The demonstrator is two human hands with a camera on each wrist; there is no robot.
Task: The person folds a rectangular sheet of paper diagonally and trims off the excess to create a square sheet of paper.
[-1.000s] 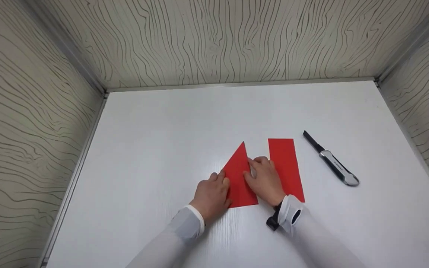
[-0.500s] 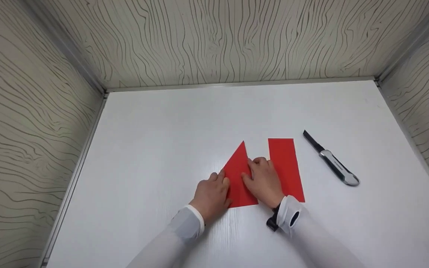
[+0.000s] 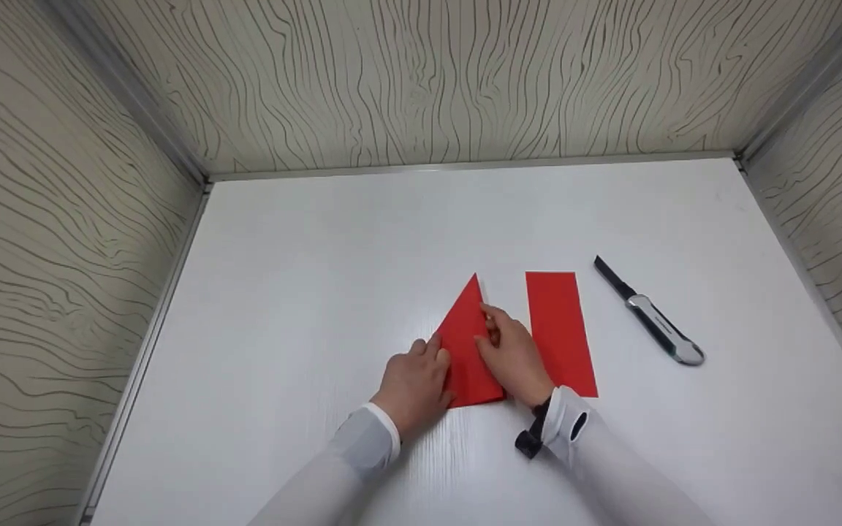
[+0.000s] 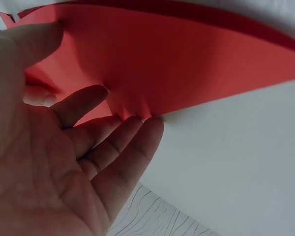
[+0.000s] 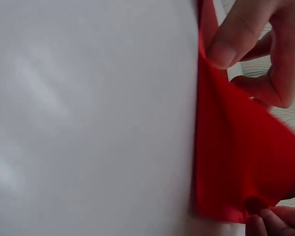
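A folded sheet of red paper (image 3: pixel 466 354) lies before me on the table, its pointed corner facing away. My left hand (image 3: pixel 411 383) rests along its left side; in the left wrist view the fairly straight fingertips (image 4: pixel 150 130) press its edge and the thumb touches its face. At the right edge, my right hand (image 3: pixel 517 361) pinches the paper between thumb and curled index finger. That edge is raised a little, and a gap shows between layers at the near end. The right wrist view shows the thumb (image 5: pixel 223 51) on the red surface.
A separate red paper strip (image 3: pixel 563 332) lies just right of my right hand, partly under it. Farther right is a utility knife (image 3: pixel 651 314), blade extended and pointing away. The white table (image 3: pixel 319 256) is walled at the back and sides by wood-patterned panels.
My right hand has lifted the right edge of the folded paper slightly and shifted its index finger a little forward along it. The left hand, the strip and the knife stay put.
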